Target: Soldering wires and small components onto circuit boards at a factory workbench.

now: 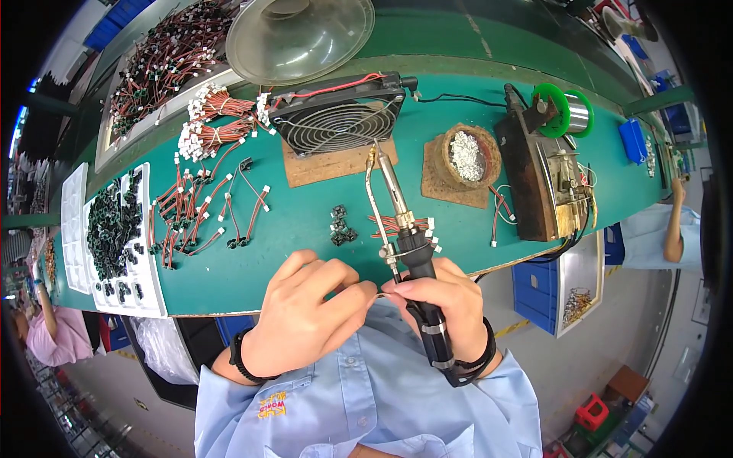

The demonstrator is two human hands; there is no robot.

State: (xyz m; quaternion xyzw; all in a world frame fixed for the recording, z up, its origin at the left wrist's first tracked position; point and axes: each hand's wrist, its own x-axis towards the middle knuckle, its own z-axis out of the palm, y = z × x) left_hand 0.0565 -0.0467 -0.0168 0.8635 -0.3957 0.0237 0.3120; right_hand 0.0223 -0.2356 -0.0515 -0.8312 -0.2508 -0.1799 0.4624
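My right hand (447, 301) grips the black handle of a soldering iron (405, 229), whose metal tip points up and away over the green bench (305, 229). My left hand (309, 313) is closed beside it at the bench's near edge, its fingertips meeting those of the right hand, pinching something too small to make out. Just beyond the hands lie a few small black parts (340, 227) and a bundle of red wires with white plugs (405, 224).
A black fan (336, 118) stands on cardboard ahead, next to a round holder of cleaning wool (467, 155) and a solder spool (561, 107). Red wire harnesses (198, 206) and a white tray of black parts (114, 229) fill the left. Other people work at both sides.
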